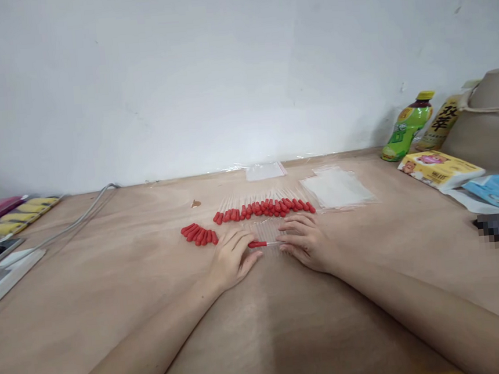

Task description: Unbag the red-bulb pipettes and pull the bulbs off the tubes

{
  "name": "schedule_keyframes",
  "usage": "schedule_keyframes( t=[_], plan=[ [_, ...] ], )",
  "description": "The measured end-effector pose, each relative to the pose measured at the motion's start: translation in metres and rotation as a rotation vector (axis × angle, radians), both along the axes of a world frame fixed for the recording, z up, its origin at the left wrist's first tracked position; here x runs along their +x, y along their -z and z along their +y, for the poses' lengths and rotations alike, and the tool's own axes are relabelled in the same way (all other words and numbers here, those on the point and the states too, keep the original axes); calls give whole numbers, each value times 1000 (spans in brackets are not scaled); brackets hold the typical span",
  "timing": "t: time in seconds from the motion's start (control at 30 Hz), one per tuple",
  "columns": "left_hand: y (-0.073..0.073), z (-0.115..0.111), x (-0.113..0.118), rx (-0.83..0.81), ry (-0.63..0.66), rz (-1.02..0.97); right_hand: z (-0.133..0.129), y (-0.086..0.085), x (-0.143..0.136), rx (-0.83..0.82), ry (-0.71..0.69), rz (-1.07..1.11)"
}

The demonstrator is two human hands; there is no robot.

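On the table (90, 317), the left hand (234, 255) grips a red cap (258, 244) and the right hand (309, 244) its clear rod (272, 244), both between the hands, in front of a row of red tips (264, 209).

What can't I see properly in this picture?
All in the head view:
- Red-tipped stick: its clear end is hidden by the fingers of the right hand.
- Left hand: its palm faces down, hidden by the back of the hand.
- Dark thing at the right: blurred by blocky squares and cut off by the right edge.
- Beige bag: cut off by the right edge.
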State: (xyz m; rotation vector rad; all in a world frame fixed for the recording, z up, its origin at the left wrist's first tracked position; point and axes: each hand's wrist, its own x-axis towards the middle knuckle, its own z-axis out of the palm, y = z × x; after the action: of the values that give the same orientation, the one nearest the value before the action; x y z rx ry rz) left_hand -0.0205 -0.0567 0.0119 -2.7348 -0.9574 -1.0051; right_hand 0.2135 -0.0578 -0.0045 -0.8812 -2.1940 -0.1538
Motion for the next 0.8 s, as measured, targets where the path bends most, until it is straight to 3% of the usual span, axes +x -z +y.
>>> schedule_keyframes(
  t=[0.23,0.8],
  plan=[
    [0,3,9,65,91,-1,-3,-4,-2,-13,-24,-27],
    [3,1,15,232,101,23,-6,1,-9,-69,-115,-40]
  ],
)
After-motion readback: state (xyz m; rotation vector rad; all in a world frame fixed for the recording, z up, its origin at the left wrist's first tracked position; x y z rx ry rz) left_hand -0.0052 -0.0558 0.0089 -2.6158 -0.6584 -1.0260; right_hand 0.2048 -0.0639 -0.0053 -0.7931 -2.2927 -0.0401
